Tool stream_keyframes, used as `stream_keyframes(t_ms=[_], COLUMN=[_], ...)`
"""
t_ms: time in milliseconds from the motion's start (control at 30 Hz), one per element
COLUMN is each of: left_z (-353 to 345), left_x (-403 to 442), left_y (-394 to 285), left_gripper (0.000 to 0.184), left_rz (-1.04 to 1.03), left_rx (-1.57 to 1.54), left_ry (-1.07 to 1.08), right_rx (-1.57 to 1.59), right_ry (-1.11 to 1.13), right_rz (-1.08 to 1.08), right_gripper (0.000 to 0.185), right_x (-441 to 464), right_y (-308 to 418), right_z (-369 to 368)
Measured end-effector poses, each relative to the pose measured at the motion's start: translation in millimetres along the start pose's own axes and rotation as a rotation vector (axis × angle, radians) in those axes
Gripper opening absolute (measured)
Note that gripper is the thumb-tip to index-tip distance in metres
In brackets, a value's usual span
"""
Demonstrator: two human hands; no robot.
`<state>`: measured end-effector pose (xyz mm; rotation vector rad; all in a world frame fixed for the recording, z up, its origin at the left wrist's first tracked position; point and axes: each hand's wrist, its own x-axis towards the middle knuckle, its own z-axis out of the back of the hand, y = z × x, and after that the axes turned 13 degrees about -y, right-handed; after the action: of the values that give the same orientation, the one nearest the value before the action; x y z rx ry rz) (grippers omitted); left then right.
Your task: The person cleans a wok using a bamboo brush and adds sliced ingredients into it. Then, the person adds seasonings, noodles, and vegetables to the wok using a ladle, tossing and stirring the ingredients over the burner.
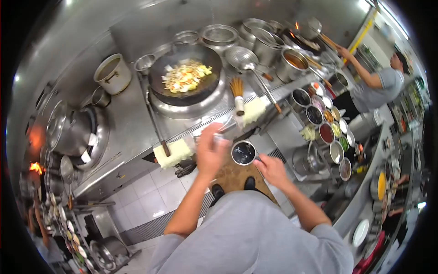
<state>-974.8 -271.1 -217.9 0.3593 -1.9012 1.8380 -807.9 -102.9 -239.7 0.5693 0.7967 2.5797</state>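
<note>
My right hand (272, 170) is closed round the dark handle of a small metal saucepan (243, 153). Its inside looks dark and glossy; whether that is liquid I cannot make out. To the left of the pan my left hand (211, 153) is raised and smeared by motion, with a pale blur at its fingers. Beyond both hands a black wok (157, 89) rests on a round steel burner ring. Chopped pale and yellow vegetables, possibly with noodles, lie in the wok as stir-fry (186, 76). A long-handled tool (155, 123) leans along the wok's left side.
A bamboo brush (237, 93), a skimmer (242, 58) and folded cloths (173, 153) lie along the stove's front. Several sauce and ingredient tins (326, 132) stand at the right. Another person (376, 86) works a wok near flames at the upper right. Flames (36, 168) also show at far left.
</note>
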Motion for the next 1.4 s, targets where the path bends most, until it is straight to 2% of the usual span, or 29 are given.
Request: stream_keyframes(t_ms=[33,100,133,200,267,333,467,533,600,667,700,767,800,867,1000,1067,1200,1233,1333,1400], left_z=[17.8,62.6,82.5,138.4,191.3,230.3,292.7,322.1,318.0,321.1,320.6,319.8,317.5,314.2,312.9,308.4,303.8,301.8,290.8,290.6], left_x=[6.9,18.4,21.6,6.9,-35.5,-87.3,-224.0,-304.4,-349.4,-391.0,-398.9,-407.5,-408.2,-407.6,-391.0,-371.2,-357.4,-352.6,-338.2,-345.1], left_y=[20.8,47.9,54.4,88.2,143.3,180.2,250.9,294.1,275.6,269.1,265.2,258.9,258.0,260.6,276.0,283.7,299.9,304.2,285.5,288.8], left_gripper=[0.034,0.046,0.047,0.048,0.048,0.041,0.024,0.020,0.027,0.042,0.042,0.060,0.060,0.065,0.063,0.060,0.046,0.044,0.045,0.043], left_rz=[0.010,0.240,0.456,0.755,0.862,1.028,1.243,1.361,1.471,1.327,1.321,1.764,1.762,1.680,1.623,1.522,1.410,1.435,1.345,1.367], left_rx=[0.042,-0.178,-0.399,-0.729,-0.678,-0.556,-0.395,-0.479,-0.405,-0.243,-0.247,0.088,0.081,0.268,0.288,0.223,0.074,0.107,0.049,0.125], left_ry=[-0.138,-0.321,-0.428,-0.488,-0.576,-0.736,-0.942,-0.961,-0.950,-0.498,-0.517,-0.536,-0.553,-0.403,-0.307,-0.245,-0.291,-0.260,-0.264,-0.275], right_rx=[-0.006,0.010,0.032,0.026,0.019,0.120,0.114,0.151,0.158,0.166,0.182,0.174,0.163,0.138,0.181,0.167,0.208,0.208,0.214,0.215], right_ry=[0.030,0.083,0.137,0.152,0.174,0.230,0.275,0.314,0.349,0.395,0.407,0.417,0.420,0.436,0.451,0.455,0.426,0.397,0.370,0.366], right_rz=[0.037,0.064,0.119,0.183,0.251,0.275,0.354,0.444,0.470,0.536,0.569,0.637,0.688,0.749,0.804,0.818,0.828,0.852,0.915,0.954], right_gripper=[0.032,0.033,0.034,0.036,0.037,0.038,0.038,0.041,0.041,0.039,0.042,0.041,0.041,0.040,0.036,0.036,0.036,0.036,0.039,0.044], right_x=[9.5,30.1,40.5,58.2,70.2,81.4,99.8,110.4,118.6,128.3,132.6,140.2,143.6,151.0,162.1,166.9,171.6,172.3,175.3,176.9], right_y=[10.8,31.6,41.6,58.5,77.0,97.9,128.5,146.6,155.3,168.2,174.7,182.5,185.4,191.8,204.2,208.5,210.2,210.4,206.1,203.9], right_z=[17.2,51.8,67.3,91.0,110.9,126.0,146.1,153.2,155.4,157.7,158.1,154.8,153.2,150.5,142.0,138.8,131.9,131.2,132.2,133.8])
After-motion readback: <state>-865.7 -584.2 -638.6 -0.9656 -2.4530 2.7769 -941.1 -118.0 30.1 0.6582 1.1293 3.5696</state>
